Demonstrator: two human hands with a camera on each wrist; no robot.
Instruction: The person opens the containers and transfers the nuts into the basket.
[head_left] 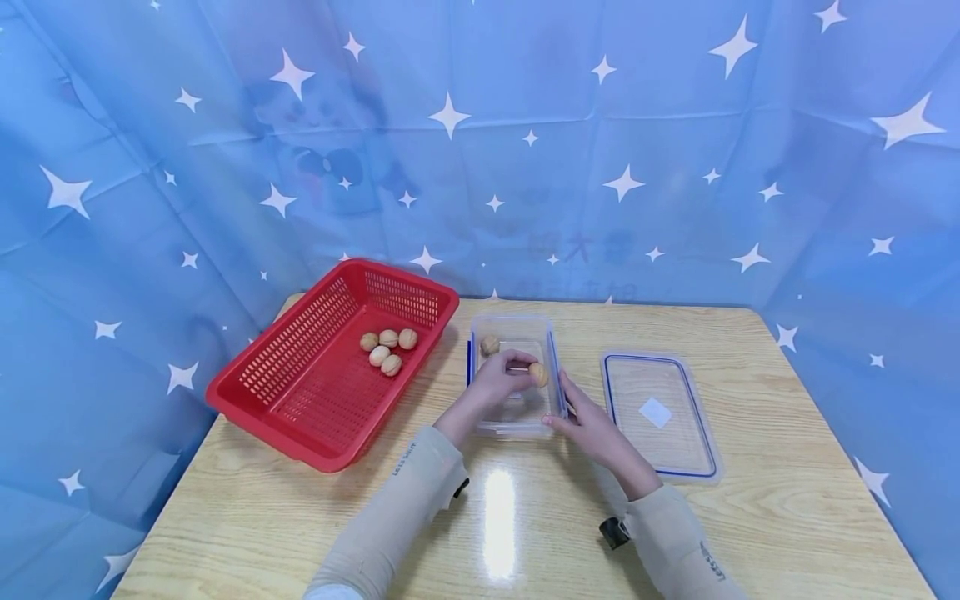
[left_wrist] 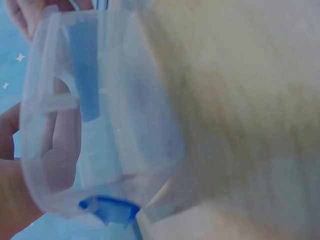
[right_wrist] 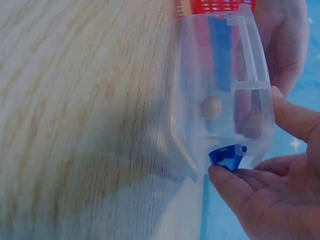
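In the head view a clear plastic food box (head_left: pixel 507 429) with blue clips stands mid-table. One walnut (head_left: pixel 490 345) lies at its far left inside. Over the box, my left hand (head_left: pixel 501 379) pinches another walnut (head_left: pixel 538 375) between thumb and fingers, close to the right wall. My right hand (head_left: pixel 600 429) grips the box at its right side, the thumb by the near corner. In the right wrist view that hand (right_wrist: pixel 280 195) is at the rim beside a blue clip (right_wrist: pixel 228 157). The left wrist view shows my left hand (left_wrist: pixel 60 155) partly through the translucent wall.
A red plastic basket (head_left: pixel 322 417) stands on the left, with several walnuts (head_left: pixel 380 356) inside. To the right of the box lies its clear lid (head_left: pixel 678 450) with a blue seal. Starred blue curtains (head_left: pixel 525 208) surround the wooden table (head_left: pixel 787 517).
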